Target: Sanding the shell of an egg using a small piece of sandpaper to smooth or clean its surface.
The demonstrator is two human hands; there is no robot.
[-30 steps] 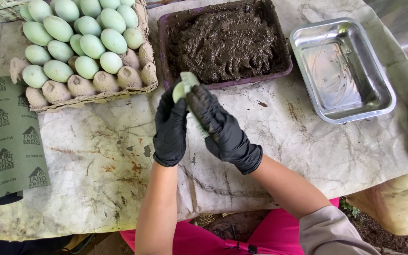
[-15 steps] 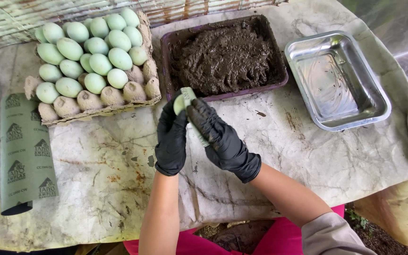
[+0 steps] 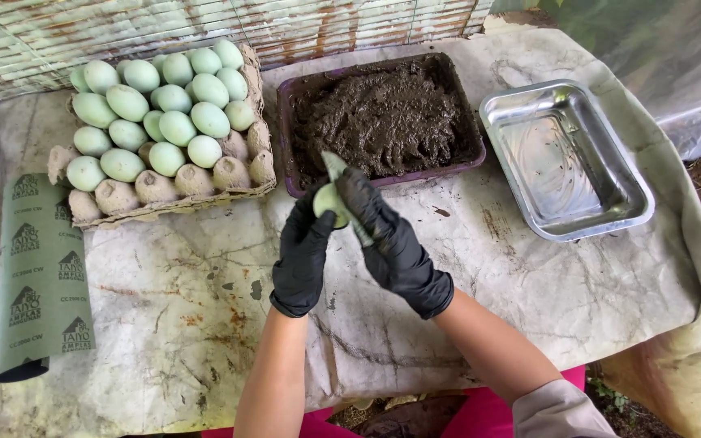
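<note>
My gloved left hand (image 3: 302, 255) cups a pale green egg (image 3: 328, 200) just short of the mud tray, fingers curled under and around it. My right hand (image 3: 395, 247) is closed on a thin flat tool (image 3: 336, 167), its pale tip rising past the egg toward the tray; the handle is buried in my glove, so I can only guess it is a small spatula or blade.

Over the last second my hands have hardly changed their hold, though the egg now sits a little lower against the tray's near edge and the tool lies slanted across it. I judge the work on the shell is going on rather than finishing. Whether any mud is on the egg yet I cannot tell: my right fingers cover most of it.

Under both hands lies the stained, marbled tabletop (image 3: 204, 276). Beyond my fingertips sits the dark tray of wet brown paste (image 3: 383, 122). Beyond and outward from my left hand stands a cardboard egg carton (image 3: 164, 122), green eggs toward the back, brown coated ones along its near row. Outward from my right hand rests an empty metal pan (image 3: 565, 162).

Far out past my left hand, a green printed roll (image 3: 38, 268) lies flat, and another metal tray is cut off by the frame edge.
</note>
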